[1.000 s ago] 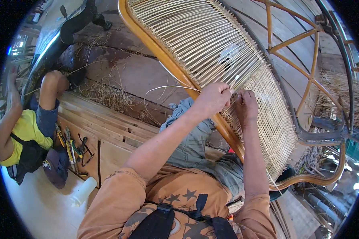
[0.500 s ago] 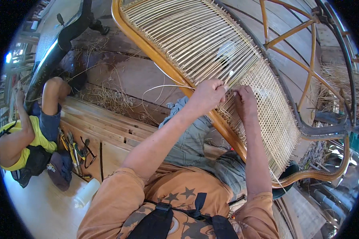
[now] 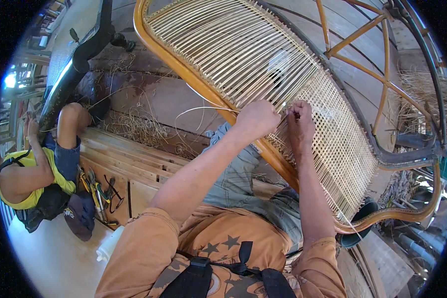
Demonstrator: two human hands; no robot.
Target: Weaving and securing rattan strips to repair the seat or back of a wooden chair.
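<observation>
A curved wooden frame (image 3: 203,82) lies across my lap, with pale cane webbing stretched over it. Toward the near right the cane (image 3: 340,144) forms a close weave, while the far-left part (image 3: 233,47) has only strands running one way. My left hand (image 3: 257,119) is closed over the border between the two, its fingers pinched on a cane strand that they mostly hide. Just to its right, my right hand (image 3: 301,121) is held with fingers curled together over the weave; what they grip is too small to make out. A loose cane strand (image 3: 201,108) trails left from beneath my left hand.
At left sits a person in a yellow top (image 3: 37,174). Beside them lie pliers and other hand tools (image 3: 102,193), a dark cap (image 3: 79,216) and a white bottle (image 3: 109,243). Cane scraps (image 3: 134,126) litter the floor. A wooden lattice (image 3: 362,64) stands at upper right.
The view has shifted slightly. My right hand has turned and risen a little, its fingertips now curled upward. My left hand stays closed near the same spot on the webbing.
</observation>
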